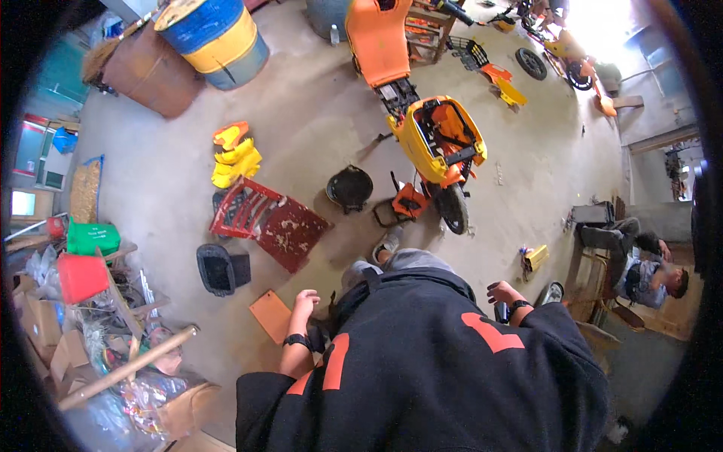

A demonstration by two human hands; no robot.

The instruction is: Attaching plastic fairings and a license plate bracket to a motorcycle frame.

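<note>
Left hand (305, 301) empty, orange panel (271, 316) just beside, on floor (324, 128)

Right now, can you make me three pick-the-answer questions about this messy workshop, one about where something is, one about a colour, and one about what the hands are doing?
1. Where is the red plastic crate?
A. lying on the concrete floor
B. on a shelf
C. hanging on a wall

2. What colour is the scooter's body shell?
A. green
B. yellow and orange
C. white

3. What is the left hand doing?
A. gripping a hammer
B. holding a cup
C. holding nothing

Answers: 1 A, it lies tipped on the floor. 2 B, its panels are yellow and orange. 3 C, its fingers are loosely curled and bare; the right hand is partly hidden.
</note>
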